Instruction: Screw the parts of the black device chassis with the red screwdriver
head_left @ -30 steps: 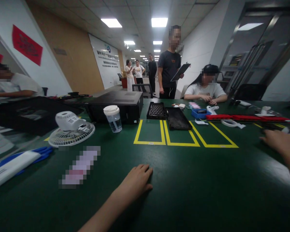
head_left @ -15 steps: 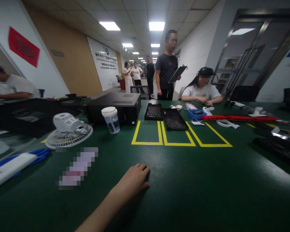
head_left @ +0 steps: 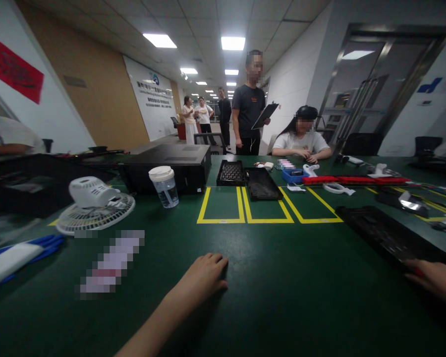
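Observation:
My left hand (head_left: 208,272) rests palm down on the green table (head_left: 282,297), fingers stretched forward and thumb apart, holding nothing. At the right edge my right hand (head_left: 436,280) is partly in view, its fingers curled beside the near side of a long, shallow black case (head_left: 382,233). A bit of red shows at its fingers; what it is, I cannot make out. Slightly blurred small details lie within the case. A pixelated pinkish item (head_left: 113,260) lies left of my left hand.
Yellow tape outlines (head_left: 223,221) mark the table ahead, with an open black box (head_left: 263,183) across one. Left are a clear cup (head_left: 167,191), a white fan (head_left: 92,198), blue-and-white gloves (head_left: 18,258) and a black computer case (head_left: 163,163). People sit and stand beyond.
My right hand has come into view at the right, by the black case. The camera has turned slightly right, so the scene sits further left. My left hand stays on the table.

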`<state>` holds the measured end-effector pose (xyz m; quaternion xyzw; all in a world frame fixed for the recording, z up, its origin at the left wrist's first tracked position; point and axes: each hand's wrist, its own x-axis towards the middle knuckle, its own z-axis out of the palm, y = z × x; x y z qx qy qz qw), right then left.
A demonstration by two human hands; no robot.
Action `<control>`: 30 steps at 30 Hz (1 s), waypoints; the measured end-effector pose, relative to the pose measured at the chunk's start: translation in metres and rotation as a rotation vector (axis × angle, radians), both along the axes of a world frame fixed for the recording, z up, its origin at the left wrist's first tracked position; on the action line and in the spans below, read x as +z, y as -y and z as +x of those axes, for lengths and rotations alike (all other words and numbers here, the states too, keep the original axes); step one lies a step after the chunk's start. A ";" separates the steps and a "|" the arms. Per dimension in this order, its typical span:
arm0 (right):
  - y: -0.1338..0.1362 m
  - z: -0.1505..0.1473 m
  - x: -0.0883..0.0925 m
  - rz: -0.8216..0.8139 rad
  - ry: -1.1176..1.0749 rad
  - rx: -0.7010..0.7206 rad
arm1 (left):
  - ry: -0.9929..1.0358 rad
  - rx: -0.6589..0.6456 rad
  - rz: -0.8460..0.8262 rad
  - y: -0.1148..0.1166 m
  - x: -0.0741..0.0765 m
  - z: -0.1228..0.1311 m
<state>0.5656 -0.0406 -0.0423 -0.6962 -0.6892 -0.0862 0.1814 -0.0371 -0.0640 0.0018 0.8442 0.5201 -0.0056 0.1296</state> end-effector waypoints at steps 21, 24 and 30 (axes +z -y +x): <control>-0.002 -0.353 0.051 -0.460 0.178 0.369 | 0.042 -0.028 0.087 0.001 0.001 0.003; -0.006 -0.374 0.052 -0.420 0.228 0.414 | 0.059 -0.027 0.109 0.002 0.000 0.005; -0.019 -0.410 0.050 -0.368 0.229 0.496 | 0.089 -0.033 0.135 0.005 0.002 0.008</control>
